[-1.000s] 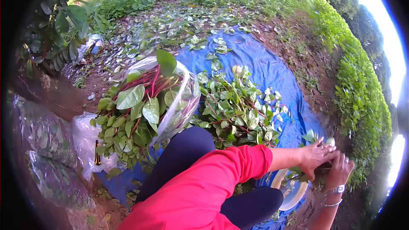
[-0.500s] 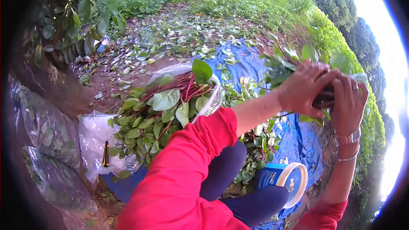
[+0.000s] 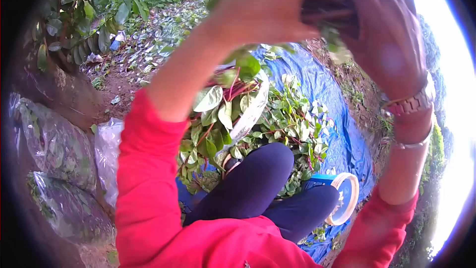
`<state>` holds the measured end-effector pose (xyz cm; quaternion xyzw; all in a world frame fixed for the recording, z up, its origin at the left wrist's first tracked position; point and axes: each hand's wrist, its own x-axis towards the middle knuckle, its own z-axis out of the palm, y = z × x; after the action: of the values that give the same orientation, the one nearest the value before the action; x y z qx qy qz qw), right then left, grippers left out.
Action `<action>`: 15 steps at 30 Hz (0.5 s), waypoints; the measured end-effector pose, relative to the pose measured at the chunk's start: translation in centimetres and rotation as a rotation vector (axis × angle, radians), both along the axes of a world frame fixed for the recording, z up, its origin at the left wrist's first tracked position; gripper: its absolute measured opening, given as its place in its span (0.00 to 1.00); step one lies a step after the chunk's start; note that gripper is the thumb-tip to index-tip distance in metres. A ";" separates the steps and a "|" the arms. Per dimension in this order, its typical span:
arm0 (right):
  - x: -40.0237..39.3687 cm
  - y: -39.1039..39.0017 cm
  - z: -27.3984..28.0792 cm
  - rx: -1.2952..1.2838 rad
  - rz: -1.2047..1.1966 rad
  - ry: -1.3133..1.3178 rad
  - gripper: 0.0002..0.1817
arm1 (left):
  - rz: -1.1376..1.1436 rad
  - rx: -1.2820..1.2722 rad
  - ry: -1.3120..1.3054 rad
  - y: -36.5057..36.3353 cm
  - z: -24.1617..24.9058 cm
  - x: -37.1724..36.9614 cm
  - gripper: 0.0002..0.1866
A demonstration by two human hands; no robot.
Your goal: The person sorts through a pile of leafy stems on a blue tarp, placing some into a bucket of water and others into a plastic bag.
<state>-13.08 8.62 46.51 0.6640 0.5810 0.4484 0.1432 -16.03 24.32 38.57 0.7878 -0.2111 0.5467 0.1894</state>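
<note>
Stems in a dark bundle sat blurred at the frame's top, clasped between left hand and right hand. Both hands' fingers curled around it, fingertips cut off. Leaves lay on the blue tarp below.

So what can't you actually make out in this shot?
- The bundle held up between the left hand and right hand: blurred, mostly covered by both hands, cut by the top edge.
- The bag of leafy stems: its lower part is hidden behind the red sleeve.
- The tub: its contents cannot be seen, and the knee covers part of it.
- The plastic sacks on the left: contents murky, dimmed by the dark lens edge.
</note>
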 end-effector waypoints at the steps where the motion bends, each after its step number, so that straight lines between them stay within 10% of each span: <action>1: 0.9 0.6 -0.8 0.069 0.226 0.129 0.30 | 0.065 0.054 -0.033 0.9 -0.3 -0.9 0.48; 4: 1.3 0.6 -3.5 0.211 0.431 0.324 0.44 | 0.351 0.125 0.197 0.8 0.4 -6.4 0.44; 6: 3.8 1.0 -7.8 0.568 0.563 0.404 0.28 | 0.518 -0.197 0.653 1.5 1.3 -7.6 0.42; 12: 8.4 -0.1 -27.4 0.582 -0.490 1.389 0.33 | 1.011 -0.120 0.886 1.3 -1.1 -9.6 0.40; 14: 9.1 0.4 -32.6 0.463 -0.555 1.331 0.31 | 1.062 -0.063 0.890 -0.1 -3.1 -7.8 0.38; 15: 9.2 0.6 -33.6 0.538 -0.487 1.698 0.27 | 1.066 -0.035 0.819 -0.7 -4.8 -6.5 0.37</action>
<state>-3.93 9.22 12.90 0.8849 0.2117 -0.1115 -0.3996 -22.57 23.63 33.81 0.9250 0.3045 0.2257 -0.0288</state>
